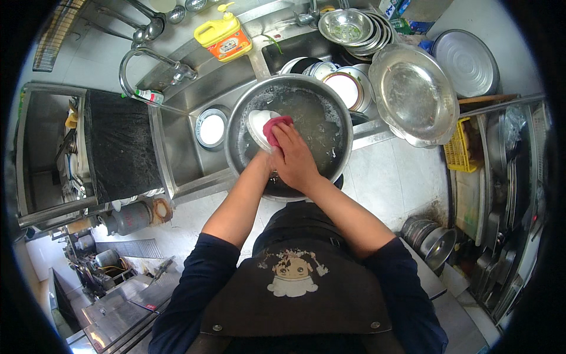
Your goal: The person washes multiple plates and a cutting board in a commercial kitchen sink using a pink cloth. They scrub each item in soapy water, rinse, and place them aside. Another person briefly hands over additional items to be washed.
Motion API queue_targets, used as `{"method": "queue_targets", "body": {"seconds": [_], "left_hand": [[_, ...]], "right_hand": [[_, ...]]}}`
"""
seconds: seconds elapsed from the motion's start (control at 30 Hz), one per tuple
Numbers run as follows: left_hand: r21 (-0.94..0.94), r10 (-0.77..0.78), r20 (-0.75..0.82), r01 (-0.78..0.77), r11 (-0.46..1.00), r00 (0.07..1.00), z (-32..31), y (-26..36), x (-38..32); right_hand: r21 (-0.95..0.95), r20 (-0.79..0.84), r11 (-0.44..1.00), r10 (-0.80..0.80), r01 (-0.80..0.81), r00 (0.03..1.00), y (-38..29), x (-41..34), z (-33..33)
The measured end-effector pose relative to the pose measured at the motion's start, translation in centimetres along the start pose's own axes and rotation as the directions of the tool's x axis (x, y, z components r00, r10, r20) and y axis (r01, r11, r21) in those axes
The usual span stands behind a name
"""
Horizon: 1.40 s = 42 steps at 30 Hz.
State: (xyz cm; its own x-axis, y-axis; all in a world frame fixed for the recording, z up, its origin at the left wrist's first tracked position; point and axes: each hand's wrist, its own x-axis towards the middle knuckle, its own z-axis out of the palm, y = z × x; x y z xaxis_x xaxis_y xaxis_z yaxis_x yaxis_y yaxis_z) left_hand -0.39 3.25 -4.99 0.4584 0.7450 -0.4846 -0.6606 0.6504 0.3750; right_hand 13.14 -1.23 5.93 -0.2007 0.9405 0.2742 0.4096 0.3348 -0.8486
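Over a large round metal basin (309, 101) of cloudy, sudsy water, my left hand (268, 159) supports a white bowl (258, 126) with a patterned rim, tilted on its side; most of that hand's fingers are hidden. My right hand (289, 152) presses a red cloth (275, 128) against the bowl. In the left sink compartment, water runs from a curved faucet (126, 71) onto a white dish with a blue rim (211, 128). Plates and bowls (342, 88) are piled in the right compartment, beyond the basin.
Stacked metal bowls (345, 26) and a large metal tray (411, 93) stand at the right of the sink. A yellow detergent jug (223, 35) sits on the back ledge. Ladles (154, 28) hang at upper left. A yellow basket (459, 148) is on the right shelving.
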Motion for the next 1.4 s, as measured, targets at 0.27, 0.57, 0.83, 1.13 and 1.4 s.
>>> {"method": "queue_targets", "body": {"seconds": [0.27,0.57,0.83,1.13,1.4], "left_hand": [[-0.006,-0.236,0.383,0.258,0.966,0.893,4.0,1.1,-3.9],[0.402,0.385,-0.361,-0.231,0.886,0.849,10.4,1.3,-3.4],[0.853,0.740,-0.451,-0.003,0.522,0.498,7.2,0.6,1.1],[0.700,0.489,-0.574,0.082,0.710,0.657,3.0,-1.7,0.6],[0.973,0.722,-0.027,0.182,-0.139,0.692,3.1,3.0,-2.4]], "right_hand": [[0.283,0.037,0.959,0.009,-0.019,0.999,1.8,5.1,-0.5],[0.662,0.128,0.568,0.558,-0.489,0.820,2.1,4.1,-0.6],[0.632,0.113,0.447,0.755,-0.634,0.646,1.0,0.9,0.2],[-0.105,-0.304,0.977,0.145,-0.184,0.942,1.1,1.1,0.5],[0.093,0.402,0.884,0.388,-0.459,0.829,8.7,7.0,-3.1]]}}
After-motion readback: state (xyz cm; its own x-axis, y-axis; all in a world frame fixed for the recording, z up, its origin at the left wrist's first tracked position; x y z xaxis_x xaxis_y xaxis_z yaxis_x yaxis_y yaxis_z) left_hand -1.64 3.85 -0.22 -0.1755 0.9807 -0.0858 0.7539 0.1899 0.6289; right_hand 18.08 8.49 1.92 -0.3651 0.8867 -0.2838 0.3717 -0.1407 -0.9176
